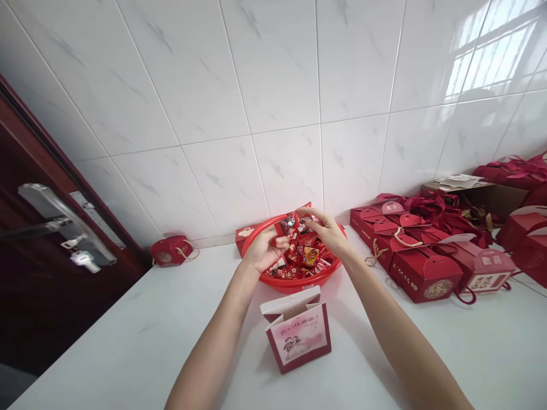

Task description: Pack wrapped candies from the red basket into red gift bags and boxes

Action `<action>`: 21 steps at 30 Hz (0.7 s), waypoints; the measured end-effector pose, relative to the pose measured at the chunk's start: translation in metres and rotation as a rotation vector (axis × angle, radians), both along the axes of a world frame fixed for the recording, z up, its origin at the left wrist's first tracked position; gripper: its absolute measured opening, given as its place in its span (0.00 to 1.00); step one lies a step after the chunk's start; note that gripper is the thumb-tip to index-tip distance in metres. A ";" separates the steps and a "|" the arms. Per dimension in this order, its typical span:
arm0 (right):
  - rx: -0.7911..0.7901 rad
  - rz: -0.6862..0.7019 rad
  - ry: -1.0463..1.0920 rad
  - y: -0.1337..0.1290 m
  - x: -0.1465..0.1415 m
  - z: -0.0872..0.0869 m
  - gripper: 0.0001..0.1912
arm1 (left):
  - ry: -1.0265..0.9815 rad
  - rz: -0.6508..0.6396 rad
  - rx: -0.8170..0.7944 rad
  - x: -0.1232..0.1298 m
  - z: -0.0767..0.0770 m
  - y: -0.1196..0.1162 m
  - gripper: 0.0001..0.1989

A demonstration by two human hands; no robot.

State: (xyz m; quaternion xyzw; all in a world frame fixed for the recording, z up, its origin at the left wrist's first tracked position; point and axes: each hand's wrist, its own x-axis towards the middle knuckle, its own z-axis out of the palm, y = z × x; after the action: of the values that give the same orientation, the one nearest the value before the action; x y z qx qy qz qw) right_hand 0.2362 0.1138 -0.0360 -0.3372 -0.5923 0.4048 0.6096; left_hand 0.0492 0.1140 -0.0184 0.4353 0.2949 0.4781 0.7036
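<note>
Over a red plastic basin filled with wrapped candies, both of my hands are raised close together. My left hand is closed on a red-wrapped candy with a dark printed figure. My right hand pinches a red wrapper right beside it; whether the two pieces are separate I cannot tell. In front of the basin stands a small gift box, upright with its top open and a pink printed picture on its front. The inside bottom of the box is hidden.
Several red gift boxes with cords and ribbons crowd the right side. A small red box with a string sits by the door at left. Behind the basin, another red box shows partly. A tiled wall bounds the white countertop.
</note>
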 end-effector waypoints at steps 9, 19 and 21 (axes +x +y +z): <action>0.160 0.234 -0.162 -0.064 -0.005 0.044 0.16 | -0.146 -0.026 0.052 -0.007 0.020 -0.073 0.07; 0.289 -0.034 -0.370 -0.103 -0.008 0.052 0.17 | 0.053 0.083 0.301 -0.006 0.022 -0.111 0.18; 0.265 -0.026 -0.360 -0.105 -0.009 0.052 0.19 | 0.165 0.134 0.411 -0.007 0.021 -0.114 0.16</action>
State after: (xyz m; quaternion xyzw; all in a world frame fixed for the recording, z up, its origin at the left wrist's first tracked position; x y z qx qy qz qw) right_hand 0.2274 0.0084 0.0164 -0.3286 -0.7353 0.2488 0.5380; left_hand 0.0424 -0.0004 0.0026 0.5866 0.2760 0.5367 0.5401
